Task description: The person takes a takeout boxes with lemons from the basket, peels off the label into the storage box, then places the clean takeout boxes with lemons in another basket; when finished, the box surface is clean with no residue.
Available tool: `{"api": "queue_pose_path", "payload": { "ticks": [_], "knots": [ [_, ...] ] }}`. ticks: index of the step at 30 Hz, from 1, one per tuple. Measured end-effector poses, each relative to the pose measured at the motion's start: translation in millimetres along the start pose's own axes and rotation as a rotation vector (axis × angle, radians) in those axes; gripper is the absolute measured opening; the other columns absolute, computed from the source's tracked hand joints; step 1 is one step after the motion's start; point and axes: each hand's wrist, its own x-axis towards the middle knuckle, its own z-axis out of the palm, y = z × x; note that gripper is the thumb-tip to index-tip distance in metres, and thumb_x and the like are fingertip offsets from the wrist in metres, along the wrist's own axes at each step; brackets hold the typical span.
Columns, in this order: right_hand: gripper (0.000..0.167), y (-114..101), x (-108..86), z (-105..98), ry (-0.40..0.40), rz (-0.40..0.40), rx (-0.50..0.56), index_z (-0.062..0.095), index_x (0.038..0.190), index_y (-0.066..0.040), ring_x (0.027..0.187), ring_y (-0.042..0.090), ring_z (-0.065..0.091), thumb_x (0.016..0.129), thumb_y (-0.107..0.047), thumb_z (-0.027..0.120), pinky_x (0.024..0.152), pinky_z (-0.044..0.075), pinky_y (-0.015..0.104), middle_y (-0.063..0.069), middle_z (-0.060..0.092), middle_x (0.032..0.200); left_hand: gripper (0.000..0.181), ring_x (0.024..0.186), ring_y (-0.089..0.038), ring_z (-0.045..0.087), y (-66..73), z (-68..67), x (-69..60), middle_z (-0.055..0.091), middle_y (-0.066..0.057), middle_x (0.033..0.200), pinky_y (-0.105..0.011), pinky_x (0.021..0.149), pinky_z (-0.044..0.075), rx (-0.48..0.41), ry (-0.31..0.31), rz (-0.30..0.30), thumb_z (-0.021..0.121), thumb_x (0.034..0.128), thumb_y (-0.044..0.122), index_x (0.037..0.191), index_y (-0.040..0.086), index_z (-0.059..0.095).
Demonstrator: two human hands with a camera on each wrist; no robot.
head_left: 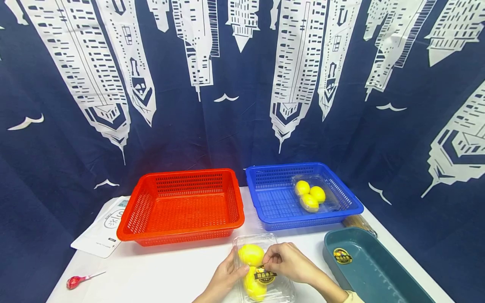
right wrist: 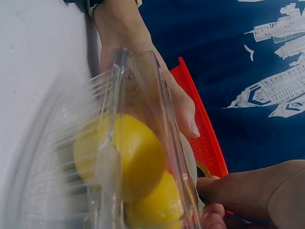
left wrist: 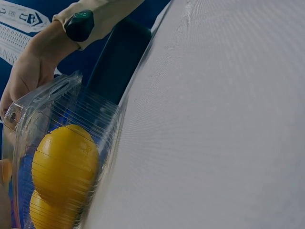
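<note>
Front-left of the blue basket [head_left: 274, 206], the box [head_left: 280, 289] is held by the left grip [head_left: 225, 275]; the sticker [head_left: 265, 275] (pinched by the right grip [head_left: 291, 261]) could be creased by uneven pressure.

Left grip [head_left: 223, 277]: bare hand, thumb extended inward, fingers apart from it. Right grip [head_left: 289, 261]: knuckles bent, thumb and index in a pinch. Right forearm [head_left: 326, 287] angles in from lower right, pale sleeve [head_left: 353, 297] pushed above wrist.
</note>
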Motion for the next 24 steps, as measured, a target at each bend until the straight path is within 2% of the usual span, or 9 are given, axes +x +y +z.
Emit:
{"api": "queue_pose_path", "payload": {
  "ticks": [17,24],
  "knots": [
    [0.007,1.2,-3.3,0.0,0.006,-0.017,0.049,0.07,0.079,-0.014,0.06,-0.008,0.048,0.082,-0.009,0.072,0.054,0.046,0.014,-0.011,0.061,0.068,0.084,0.144,-0.048,0.018,-2.0,0.3,0.7,0.005,-0.032,0.156,-0.051,0.115,0.026,-0.011,-0.012,0.024,0.056,0.0975,0.029,0.15,-0.012,0.005],
    [0.007,1.2,-4.6,-1.8,0.006,-0.024,0.082,0.069,0.08,-0.015,0.061,-0.006,0.049,0.083,-0.011,0.073,0.055,0.047,0.015,-0.009,0.063,0.069,0.084,0.143,-0.05,0.016,-0.5,-0.3,0.2,0.004,-0.032,0.156,-0.052,0.115,0.023,-0.006,-0.011,0.021,0.056,0.0973,0.029,0.15,-0.013,0.006]
  ]
}}
